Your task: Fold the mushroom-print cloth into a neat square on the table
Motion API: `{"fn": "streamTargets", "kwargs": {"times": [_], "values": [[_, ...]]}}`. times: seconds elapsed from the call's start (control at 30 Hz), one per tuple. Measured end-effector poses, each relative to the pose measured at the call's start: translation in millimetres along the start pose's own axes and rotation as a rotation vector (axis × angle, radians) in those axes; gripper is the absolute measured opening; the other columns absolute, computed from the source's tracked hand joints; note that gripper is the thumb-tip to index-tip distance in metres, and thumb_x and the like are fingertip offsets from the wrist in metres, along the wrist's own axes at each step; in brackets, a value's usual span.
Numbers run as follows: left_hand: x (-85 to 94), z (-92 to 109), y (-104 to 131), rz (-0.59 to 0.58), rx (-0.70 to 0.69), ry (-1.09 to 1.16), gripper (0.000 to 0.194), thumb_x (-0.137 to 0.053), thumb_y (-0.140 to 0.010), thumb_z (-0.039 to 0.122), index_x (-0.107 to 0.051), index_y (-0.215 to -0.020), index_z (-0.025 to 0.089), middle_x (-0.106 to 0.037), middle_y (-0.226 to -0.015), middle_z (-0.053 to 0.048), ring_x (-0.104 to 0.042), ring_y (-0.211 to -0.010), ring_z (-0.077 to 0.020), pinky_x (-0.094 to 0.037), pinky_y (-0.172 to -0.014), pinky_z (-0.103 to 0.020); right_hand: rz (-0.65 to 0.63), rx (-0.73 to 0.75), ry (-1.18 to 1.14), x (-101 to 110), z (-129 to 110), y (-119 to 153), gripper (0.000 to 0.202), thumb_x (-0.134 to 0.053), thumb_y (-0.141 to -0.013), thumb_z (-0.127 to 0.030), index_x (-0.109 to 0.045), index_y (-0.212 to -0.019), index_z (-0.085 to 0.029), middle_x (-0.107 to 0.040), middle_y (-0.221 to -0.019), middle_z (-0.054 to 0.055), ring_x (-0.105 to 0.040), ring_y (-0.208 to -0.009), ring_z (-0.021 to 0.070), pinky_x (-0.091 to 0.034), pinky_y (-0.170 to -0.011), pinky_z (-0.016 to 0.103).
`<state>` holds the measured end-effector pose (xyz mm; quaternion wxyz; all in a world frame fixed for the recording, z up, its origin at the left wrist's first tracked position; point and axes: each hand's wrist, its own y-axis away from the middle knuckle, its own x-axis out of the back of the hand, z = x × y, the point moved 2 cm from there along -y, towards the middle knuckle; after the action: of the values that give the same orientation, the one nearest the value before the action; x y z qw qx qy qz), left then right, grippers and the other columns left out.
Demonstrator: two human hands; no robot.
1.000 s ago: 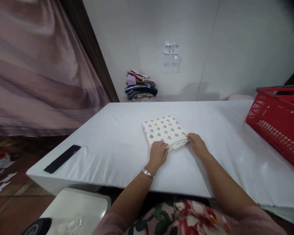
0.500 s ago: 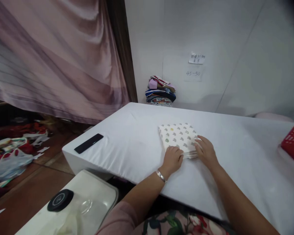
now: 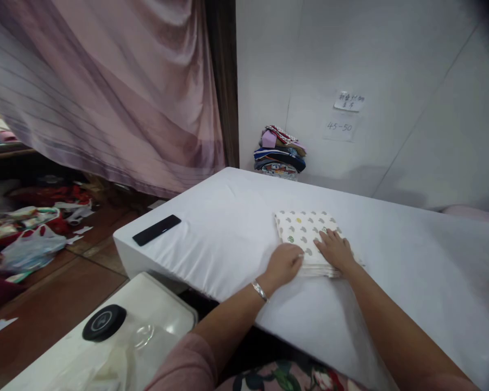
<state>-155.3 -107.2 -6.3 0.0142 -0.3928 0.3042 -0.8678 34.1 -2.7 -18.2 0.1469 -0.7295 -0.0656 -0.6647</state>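
A folded white cloth printed with grey mushroom shapes and a few green and yellow ones lies on the white-covered table. Its stacked layers show along the near edge. My left hand, with a silver bracelet at the wrist, has its fingers curled over the cloth's near left corner. On the right part of the cloth's top, my right hand lies flat with its fingers stretched out. The underside of the cloth is hidden.
A black phone-like slab lies at the table's left end. A pile of folded clothes stands beyond the far edge by the wall. At lower left is a white surface with a round black object. A pink curtain hangs at left.
My right hand has moved from the cloth's right edge onto its top, fingers now flat. My left hand stays at the near left corner. The view has turned slightly left.
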Motion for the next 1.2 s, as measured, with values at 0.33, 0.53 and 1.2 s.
{"fn": "streamTargets", "kwargs": {"times": [0.33, 0.53, 1.2], "values": [[21.9, -116, -72, -0.017, 0.567, -0.226, 0.035, -0.05, -0.081, 0.02, -0.057, -0.116, 0.016, -0.062, -0.116, -0.01, -0.054, -0.108, -0.023, -0.039, -0.092, -0.034, 0.013, 0.001, 0.041, -9, 1, 0, 0.052, -0.028, -0.091, -0.047, -0.045, -0.133, -0.02, -0.036, -0.145, 0.013, -0.03, -0.133, 0.0311, -0.028, -0.101, 0.056], [6.3, -135, -101, -0.058, 0.515, -0.212, 0.046, -0.048, -0.079, 0.016, -0.052, -0.125, 0.019, -0.063, -0.115, -0.008, -0.054, -0.107, -0.0222, -0.037, -0.092, -0.034, 0.024, 0.01, 0.067, -12, 1, 3, 0.055, -0.026, -0.092, -0.047, -0.043, -0.135, -0.018, -0.034, -0.147, 0.013, -0.028, -0.135, 0.0302, -0.027, -0.103, 0.055], [9.7, -166, -113, -0.056, 0.477, -0.043, 0.035, -0.053, -0.071, 0.014, -0.069, -0.098, 0.029, -0.071, -0.097, 0.002, -0.059, -0.096, -0.0183, -0.04, -0.088, -0.03, -0.052, -0.008, -0.017, -5, 0, 5, 0.055, -0.031, -0.09, -0.05, -0.042, -0.137, -0.022, -0.03, -0.149, 0.009, -0.023, -0.137, 0.0294, -0.023, -0.107, 0.054]]}}
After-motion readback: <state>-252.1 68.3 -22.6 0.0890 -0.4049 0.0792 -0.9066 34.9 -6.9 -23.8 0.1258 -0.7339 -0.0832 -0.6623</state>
